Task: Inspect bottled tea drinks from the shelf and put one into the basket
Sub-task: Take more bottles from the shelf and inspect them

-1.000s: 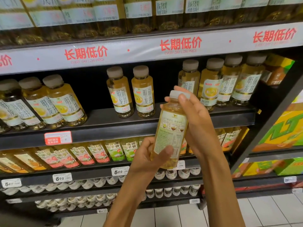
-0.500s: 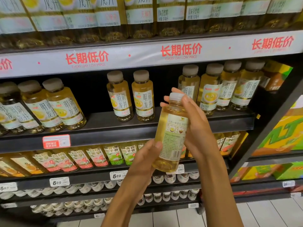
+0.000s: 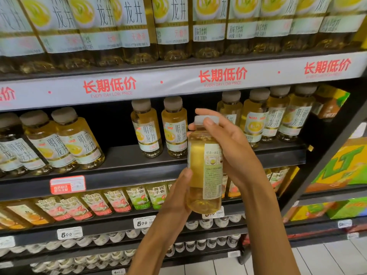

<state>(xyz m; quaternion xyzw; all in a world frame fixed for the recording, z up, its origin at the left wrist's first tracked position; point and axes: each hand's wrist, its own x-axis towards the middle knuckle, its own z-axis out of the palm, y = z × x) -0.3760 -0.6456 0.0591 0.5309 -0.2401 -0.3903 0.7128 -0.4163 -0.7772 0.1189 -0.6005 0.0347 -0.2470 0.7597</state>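
I hold a bottle of yellow tea (image 3: 200, 171) with a pale cap upright in front of the shelf, its back label with small print turned to me and to the right. My left hand (image 3: 176, 197) cups the bottle's lower part from the left, thumb on its side. My right hand (image 3: 230, 147) wraps its upper part from the right, fingers over the cap. Matching bottles (image 3: 147, 130) stand on the middle shelf (image 3: 119, 157) behind. No basket is in view.
Larger tea bottles (image 3: 174, 26) fill the top shelf above a white price strip (image 3: 162, 82) with red lettering. Lower shelves hold smaller flavoured bottles (image 3: 119, 201) and price tags (image 3: 69, 233). Green and yellow cartons (image 3: 343, 165) sit on the right-hand rack. Tiled floor (image 3: 327, 259) lies below right.
The bottle has turned in my hands, so the label's seam and a bare yellow strip now face me. The view has shifted closer and slightly downward on the shelf.
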